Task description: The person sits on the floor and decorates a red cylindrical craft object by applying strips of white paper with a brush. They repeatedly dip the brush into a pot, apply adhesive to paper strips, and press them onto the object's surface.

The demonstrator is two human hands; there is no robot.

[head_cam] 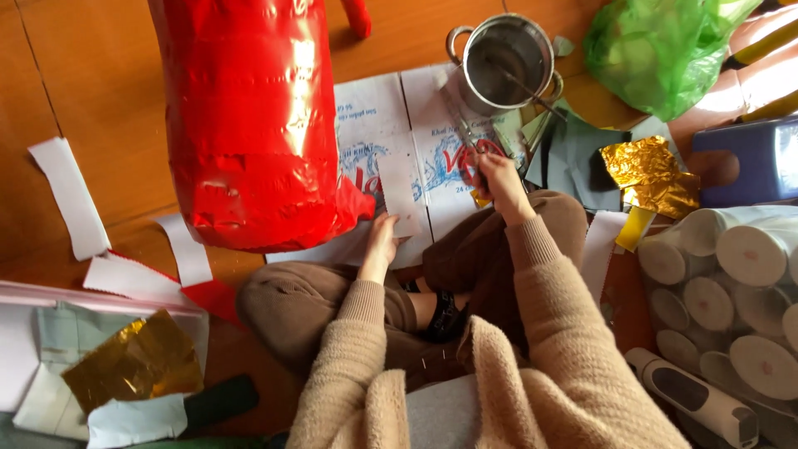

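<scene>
Hands (440, 208) on paper strip (399, 187), scissors (470, 150)

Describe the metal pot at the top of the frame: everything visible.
The metal pot is small, round and shiny steel, standing upright on the wooden floor at the edge of flattened printed cardboard. Two loop handles show, one on each side. A thin rod-like tool leans inside, its end sticking over the rim; contents otherwise unclear. A green plastic bag lies to its right. Neither hand touches it.
</scene>
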